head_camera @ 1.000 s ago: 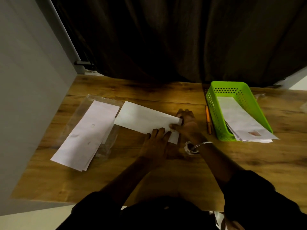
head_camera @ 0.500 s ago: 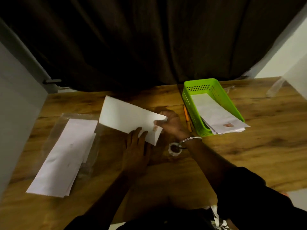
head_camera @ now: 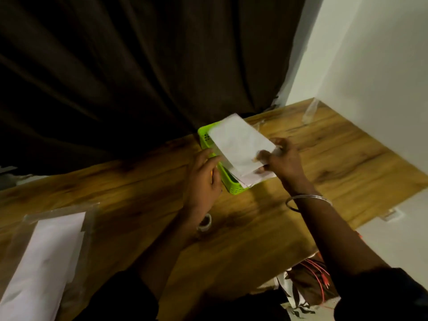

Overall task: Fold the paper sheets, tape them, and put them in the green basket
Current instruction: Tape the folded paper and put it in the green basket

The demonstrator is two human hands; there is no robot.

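Note:
A folded white paper sheet (head_camera: 239,141) hangs over the green basket (head_camera: 228,179) at the table's far edge. My right hand (head_camera: 283,161) pinches the sheet's near right corner. My left hand (head_camera: 203,179) touches its left edge with the fingertips, beside the basket's left wall. Other folded sheets (head_camera: 256,178) lie in the basket under the held one and stick out over its near end. A roll of clear tape (head_camera: 205,223) lies on the wood, partly behind my left wrist.
A stack of unfolded white sheets (head_camera: 44,258) on a clear plastic sleeve lies at the near left of the wooden table (head_camera: 312,163). A dark curtain hangs behind. A white wall bounds the right side. Red wires (head_camera: 317,276) show below the table's edge.
The folded sheet has been lifted off the table and carried right, over the green basket. Both hands moved with it. The camera has swung to the right.

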